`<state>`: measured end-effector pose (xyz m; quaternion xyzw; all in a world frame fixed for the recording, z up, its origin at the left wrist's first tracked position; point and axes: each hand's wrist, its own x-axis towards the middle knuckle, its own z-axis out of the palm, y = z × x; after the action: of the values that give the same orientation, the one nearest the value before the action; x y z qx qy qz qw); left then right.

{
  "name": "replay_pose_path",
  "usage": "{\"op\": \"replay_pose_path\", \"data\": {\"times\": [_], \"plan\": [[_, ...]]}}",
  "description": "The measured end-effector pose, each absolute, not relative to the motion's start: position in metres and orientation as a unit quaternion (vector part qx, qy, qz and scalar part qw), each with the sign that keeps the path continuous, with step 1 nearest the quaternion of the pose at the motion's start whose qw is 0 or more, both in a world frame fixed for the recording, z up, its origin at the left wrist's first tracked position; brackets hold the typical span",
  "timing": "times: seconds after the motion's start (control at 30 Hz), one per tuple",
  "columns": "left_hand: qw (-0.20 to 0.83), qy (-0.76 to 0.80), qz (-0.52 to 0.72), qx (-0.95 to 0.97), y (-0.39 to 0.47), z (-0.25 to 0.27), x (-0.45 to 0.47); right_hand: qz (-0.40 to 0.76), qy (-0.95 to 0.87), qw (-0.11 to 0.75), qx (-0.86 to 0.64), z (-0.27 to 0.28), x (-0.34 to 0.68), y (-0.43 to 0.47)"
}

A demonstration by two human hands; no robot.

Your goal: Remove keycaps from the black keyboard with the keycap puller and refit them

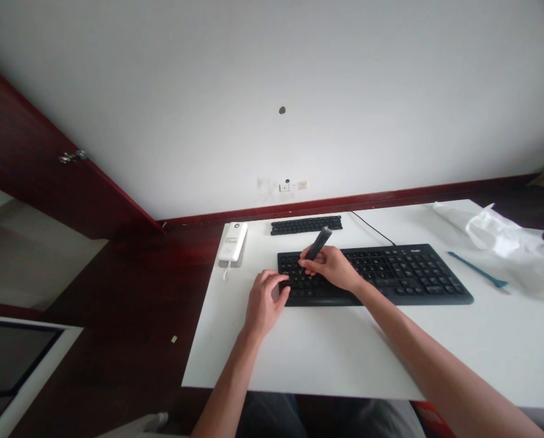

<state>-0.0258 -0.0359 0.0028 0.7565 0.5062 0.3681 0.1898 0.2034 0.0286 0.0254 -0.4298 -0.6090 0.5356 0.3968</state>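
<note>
A black full-size keyboard [411, 274] lies on the white table, and some key places in its middle look bare of caps. My right hand [329, 266] is above its left half, fingers closed round a thick black pen-shaped tool [318, 242]. The tool leans, its lower end pointing down at the keys; the exact tip is too small to make out. At the keyboard's left end rests my left hand [266, 298], thumb and fingers apart and curved, fingertips at the edge keys. Behind the keyboard sits a separate black block of keycaps [306, 225].
A white handheld device with a strap [232, 242] lies at the table's [327, 359] back left. To the right are a slim blue tool [477, 269] and a crumpled white plastic bag [504, 243]. The keyboard's cable [372, 227] runs off the back edge towards the wall.
</note>
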Motion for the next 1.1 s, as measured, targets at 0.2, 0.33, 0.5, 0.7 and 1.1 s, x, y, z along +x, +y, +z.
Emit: {"op": "replay_pose_path", "data": {"times": [0.2,0.33,0.5,0.7,1.1], "plan": [[0.214,0.512,0.389,0.735,-0.036,0.001,-0.026,0.501,-0.551,0.473,-0.472,0.015,0.222,0.047],[0.205,0.516,0.442,0.705,-0.038,0.002,-0.031,0.5,-0.533,0.49,-0.475,0.015,0.224,0.049],[0.131,0.555,0.454,0.685,-0.012,0.007,-0.043,0.513,-0.506,0.504,-0.477,0.016,0.223,0.049],[0.061,0.562,0.37,0.737,0.049,0.002,-0.045,0.507,-0.528,0.496,-0.468,0.016,0.224,0.049],[0.043,0.559,0.316,0.766,0.078,-0.004,-0.039,0.51,-0.546,0.479,-0.462,0.015,0.223,0.049]]}}
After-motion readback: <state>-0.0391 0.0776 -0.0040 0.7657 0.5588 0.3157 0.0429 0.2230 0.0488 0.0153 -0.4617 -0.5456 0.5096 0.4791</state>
